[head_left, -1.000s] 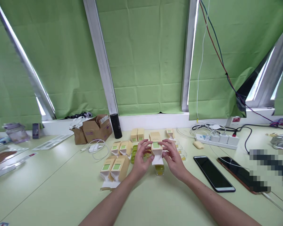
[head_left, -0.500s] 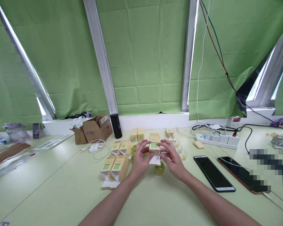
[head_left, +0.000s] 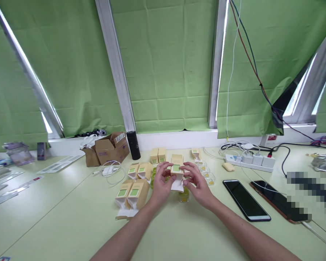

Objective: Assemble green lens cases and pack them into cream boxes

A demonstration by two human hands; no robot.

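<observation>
Between my two hands is a small cream carton (head_left: 177, 160) with a green label panel and a white flap hanging open toward me. My left hand (head_left: 163, 181) grips its left side, fingers curled over the edge. On the right side, my right hand (head_left: 197, 183) holds the same carton with bent fingers. Just below it stands a small clear tub (head_left: 184, 196) with green and yellow contents, partly covered. More green tubs (head_left: 153, 177) are half hidden behind my left hand. Similar cartons (head_left: 137, 192) stand in pairs to the left, the nearest with white flaps out.
Clear tubs with yellow spots (head_left: 208, 177) lie right of my hands. Two phones (head_left: 246, 200) and a power strip (head_left: 250, 164) with cables are further right. At the back left are a black bottle (head_left: 133, 145), a cardboard box (head_left: 111, 149) and a white charger with cable (head_left: 110, 170).
Both hands and the carton have shifted very slightly, still gripping it. Another person's arm at the far left has gone out of view.
</observation>
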